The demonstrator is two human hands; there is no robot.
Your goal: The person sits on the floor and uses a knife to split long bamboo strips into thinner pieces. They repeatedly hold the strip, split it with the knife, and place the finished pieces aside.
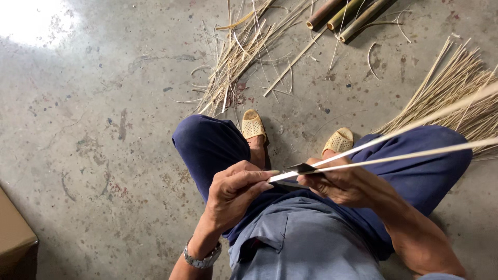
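Left hand [233, 194] pinching bamboo strip [394, 136] (split), right hand [337, 184] beside

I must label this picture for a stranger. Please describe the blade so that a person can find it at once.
Start at the person's blue-trousered knees in the middle. Just above the lap the left hand and right hand meet on a pale bamboo strip. The blade is the small dark wedge at the right hand's fingertips, where the strip forks in two; everything around it is pale.

Stained concrete floor [104, 129] bears split bamboo strips [236, 57], bamboo poles [347, 13], cardboard box [13, 233].
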